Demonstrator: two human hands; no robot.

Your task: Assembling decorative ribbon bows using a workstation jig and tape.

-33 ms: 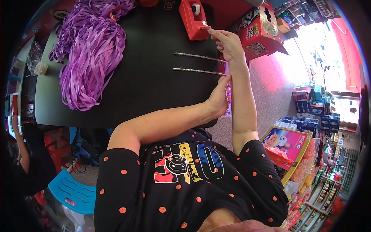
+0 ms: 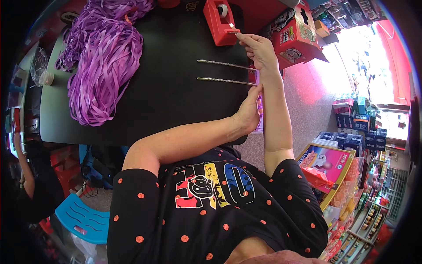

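My right hand [image 2: 263, 52] reaches to the front lip of a red tape dispenser [image 2: 218, 26]. Its thumb and forefinger pinch the tape end at the cutting edge; the tape itself barely shows. Two thin twisted metal rods, a far rod [image 2: 225, 64] and a near rod [image 2: 225, 80], stand out over the black table, side by side and apart. At their right ends, by the table edge, is purple ribbon [image 2: 260, 115]. My left hand [image 2: 249, 112] is closed around that ribbon, thumb by the near rod's end; its other fingers are mostly hidden. My right forearm covers part of the ribbon.
A big heap of purple ribbon [image 2: 105, 66] lies on the left of the black table [image 2: 171, 101]. A red printed box [image 2: 294, 37] stands beyond my right hand. A blue stool [image 2: 83, 220] is at lower left, near another person's arm [image 2: 26, 171]. Stacked goods [image 2: 351, 119] fill the right.
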